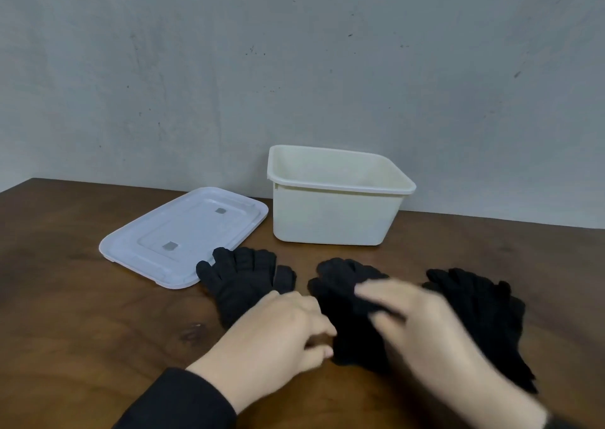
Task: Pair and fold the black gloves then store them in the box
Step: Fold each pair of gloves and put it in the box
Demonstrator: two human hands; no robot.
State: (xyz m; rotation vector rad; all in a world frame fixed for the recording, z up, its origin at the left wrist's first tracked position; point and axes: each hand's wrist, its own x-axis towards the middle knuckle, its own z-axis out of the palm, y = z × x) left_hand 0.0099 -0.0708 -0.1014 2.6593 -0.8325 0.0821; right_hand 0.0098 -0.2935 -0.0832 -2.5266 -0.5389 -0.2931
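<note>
While both reach forward, left hand pinches middle glove (cuff edge), blurred right hand flat on it.

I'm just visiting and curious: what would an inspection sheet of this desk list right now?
Surface: brown wooden table, bare where visible.
Job's things: three black glove piles: left gloves, middle gloves, right gloves; open cream box behind them, nothing seen inside it.
Clutter: white lid lying flat left of the box.
Hands: left hand beside the middle gloves, fingers curled; right hand over them, blurred, grip unclear.
Cables: nothing seen.
Surroundings: grey wall.
</note>
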